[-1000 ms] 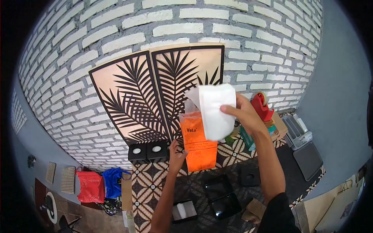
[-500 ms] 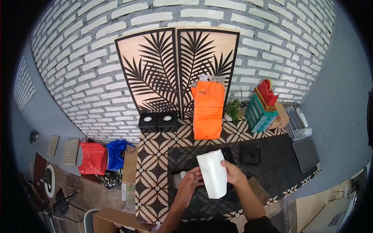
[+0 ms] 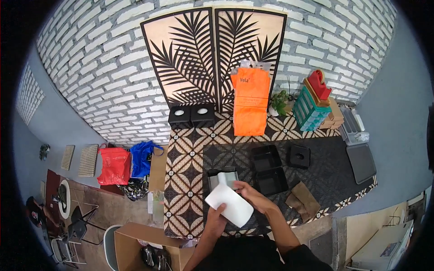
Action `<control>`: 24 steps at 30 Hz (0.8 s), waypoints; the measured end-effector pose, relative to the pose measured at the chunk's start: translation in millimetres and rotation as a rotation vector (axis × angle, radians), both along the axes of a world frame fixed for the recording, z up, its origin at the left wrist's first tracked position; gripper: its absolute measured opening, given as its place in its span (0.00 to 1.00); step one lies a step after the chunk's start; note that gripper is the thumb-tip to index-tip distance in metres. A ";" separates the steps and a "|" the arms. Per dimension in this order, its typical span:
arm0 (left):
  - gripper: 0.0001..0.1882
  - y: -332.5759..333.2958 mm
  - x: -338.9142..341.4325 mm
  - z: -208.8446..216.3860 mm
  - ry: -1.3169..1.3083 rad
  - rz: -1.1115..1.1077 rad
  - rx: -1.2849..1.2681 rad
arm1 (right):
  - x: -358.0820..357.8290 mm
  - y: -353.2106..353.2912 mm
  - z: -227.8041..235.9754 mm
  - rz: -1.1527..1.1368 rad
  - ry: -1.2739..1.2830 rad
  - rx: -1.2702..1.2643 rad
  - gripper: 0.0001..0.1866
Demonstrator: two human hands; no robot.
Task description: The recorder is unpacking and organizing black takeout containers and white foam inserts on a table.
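A white stack of tissue paper (image 3: 233, 207) is held tilted above the near part of the table. My left hand (image 3: 217, 216) grips its lower left side, thumb on top. My right hand (image 3: 253, 198) is at its upper right edge, fingers curled in against the paper; the fingertips are partly hidden. A narrow white flap (image 3: 222, 178) rises from the stack's top end. Behind it lies a dark tray with a greyish inside (image 3: 229, 176), partly covered. Right of my hands stand two open black boxes (image 3: 272, 180), and beyond them a black lid with a hole (image 3: 299, 156).
A brown cloth (image 3: 304, 201) lies near the front edge. Two black tissue boxes (image 3: 191, 118), an orange package (image 3: 250, 108), a plant (image 3: 279, 103) and teal drawers (image 3: 311, 113) line the back. A grey tray (image 3: 361, 162) is at right, a cardboard box (image 3: 131, 246) at lower left.
The tissue stack has turned and moved left and nearer to me. My left hand has shifted to its lower side, my right to its upper edge. The view has tilted downward.
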State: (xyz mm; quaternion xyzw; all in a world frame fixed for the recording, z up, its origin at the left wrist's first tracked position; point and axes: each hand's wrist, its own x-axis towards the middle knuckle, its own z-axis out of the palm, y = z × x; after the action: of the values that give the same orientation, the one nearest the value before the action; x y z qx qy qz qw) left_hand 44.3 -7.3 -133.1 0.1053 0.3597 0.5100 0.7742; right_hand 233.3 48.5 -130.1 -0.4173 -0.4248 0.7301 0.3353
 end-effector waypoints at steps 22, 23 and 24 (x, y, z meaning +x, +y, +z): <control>0.15 44.7 -44.4 -14.5 0.507 0.003 0.072 | -24.2 2.4 -31.2 -0.243 0.008 -0.135 0.26; 0.14 56.9 -43.7 -13.2 0.552 0.046 0.122 | -26.2 13.7 -30.9 -0.232 -0.056 -0.142 0.25; 0.14 70.2 -45.6 -17.6 0.684 0.032 0.159 | -28.1 23.1 -30.8 -0.269 -0.112 -0.093 0.26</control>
State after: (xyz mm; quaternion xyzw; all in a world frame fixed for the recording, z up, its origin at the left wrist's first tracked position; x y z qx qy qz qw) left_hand -1.3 62.9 -150.6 0.3242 0.5590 0.4837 0.5903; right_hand 205.2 71.6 -160.9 -0.5258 -0.3488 0.6731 0.3859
